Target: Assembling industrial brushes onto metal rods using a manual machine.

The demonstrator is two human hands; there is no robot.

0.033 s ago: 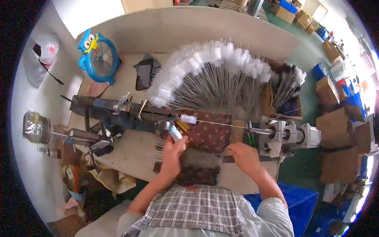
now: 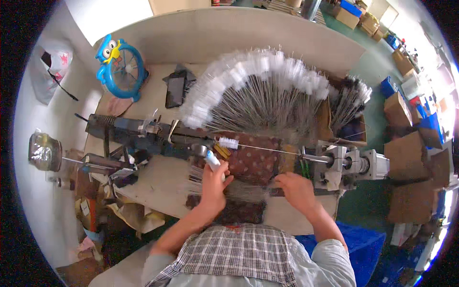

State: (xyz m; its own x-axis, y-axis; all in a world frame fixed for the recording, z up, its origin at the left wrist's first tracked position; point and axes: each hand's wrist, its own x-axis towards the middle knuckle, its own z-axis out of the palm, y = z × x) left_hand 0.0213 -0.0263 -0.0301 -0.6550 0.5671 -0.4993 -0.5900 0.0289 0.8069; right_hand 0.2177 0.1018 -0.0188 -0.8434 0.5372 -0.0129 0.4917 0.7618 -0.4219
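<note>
My left hand [image 2: 213, 186] grips a small white bundle [image 2: 212, 160] and holds it up just below a long twisting machine [image 2: 143, 131]. A thin wire [image 2: 272, 150] with a white brush head [image 2: 228, 142] is stretched in that machine, running right to a metal chuck [image 2: 330, 162]. My right hand [image 2: 296, 190] lies palm down, its fingers curled onto the ends of loose thin wires [image 2: 244, 191] that lie on a brown dotted cloth [image 2: 253, 165]. Behind the machine, several finished white-tipped wire brushes [image 2: 258, 88] are spread out in a fan.
A motor [image 2: 370, 165] sticks out at the machine's right end. A blue owl-shaped fan [image 2: 122, 69] and dark flat objects [image 2: 176, 88] sit at the back left of the table [image 2: 158, 182]. A glass jar [image 2: 44, 150] stands far left. Cardboard boxes [image 2: 406, 196] crowd the right.
</note>
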